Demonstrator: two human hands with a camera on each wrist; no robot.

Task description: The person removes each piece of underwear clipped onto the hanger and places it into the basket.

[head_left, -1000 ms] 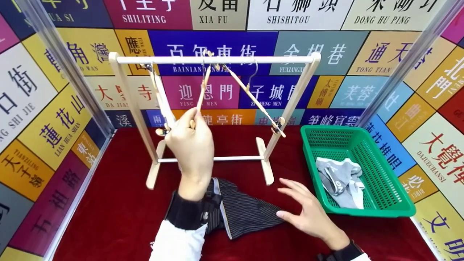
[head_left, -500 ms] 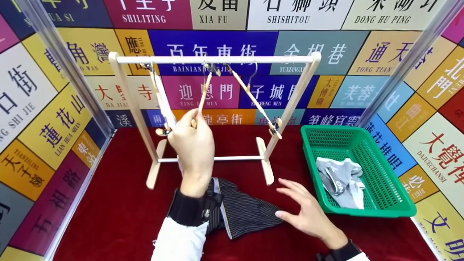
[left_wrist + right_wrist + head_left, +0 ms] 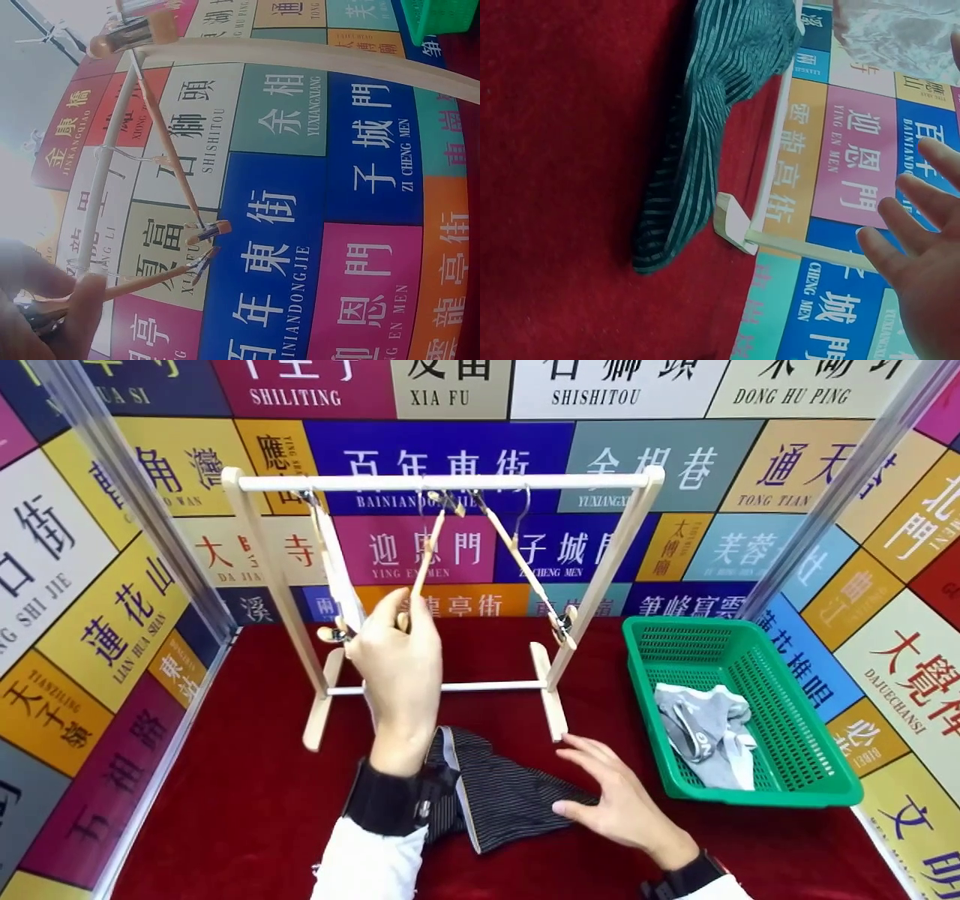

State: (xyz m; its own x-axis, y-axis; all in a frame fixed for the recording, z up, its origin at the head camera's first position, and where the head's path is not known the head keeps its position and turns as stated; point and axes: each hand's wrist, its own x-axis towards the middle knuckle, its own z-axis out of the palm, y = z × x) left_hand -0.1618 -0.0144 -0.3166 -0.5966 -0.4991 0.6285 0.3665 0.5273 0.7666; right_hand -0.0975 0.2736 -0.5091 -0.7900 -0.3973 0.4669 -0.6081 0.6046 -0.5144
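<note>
In the head view my left hand [image 3: 397, 667] is raised in front of the rack, its thumb and fingers pinching the lower end of a wooden clip hanger [image 3: 429, 556]. The left wrist view shows that grip at the lower left, with the hanger bar [image 3: 142, 281] reaching right. A second clip hanger [image 3: 529, 566] hangs beside it, tilted. My right hand [image 3: 622, 795] has its fingers spread over the tip of a dark striped garment [image 3: 517, 799] lying on the red cloth; contact cannot be told. In the right wrist view that hand [image 3: 930, 255] appears apart from the garment [image 3: 697, 142].
The wooden rack [image 3: 611, 570] carries a white rail [image 3: 360, 483] across the top. A white item [image 3: 339, 574] hangs at its left. To the right, a green basket [image 3: 795, 802] holds a grey and white garment [image 3: 705, 731]. Patterned panels rise behind the red cloth [image 3: 225, 787].
The pinched hanger's upper clip has dropped from the rail and shifted right. The neighbouring hanger's lower end has swung left. My right hand has moved slightly left over the striped garment.
</note>
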